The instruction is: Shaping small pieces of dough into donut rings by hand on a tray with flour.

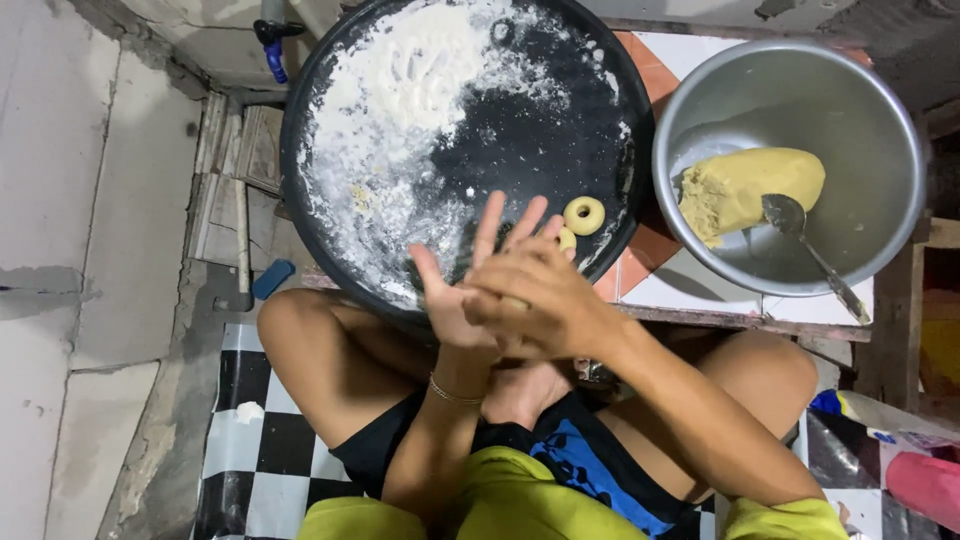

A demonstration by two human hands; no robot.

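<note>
My left hand (462, 285) and my right hand (535, 290) are pressed palm to palm over the near rim of a round black tray (530, 140), with a small piece of yellow dough (515, 302) squeezed between them. The left fingers stick up, the right hand lies across on top. A ring-shaped piece of dough (584, 214) sits on the tray just beyond my fingers, and another small piece (567, 238) peeks out beside it. White flour (400, 100) covers the tray's left half.
A metal bowl (870, 90) at the right holds a lump of yellow dough (750, 188) and a spoon (810, 250). My crossed legs sit on a black-and-white checked floor (250, 450). A concrete wall and step lie to the left.
</note>
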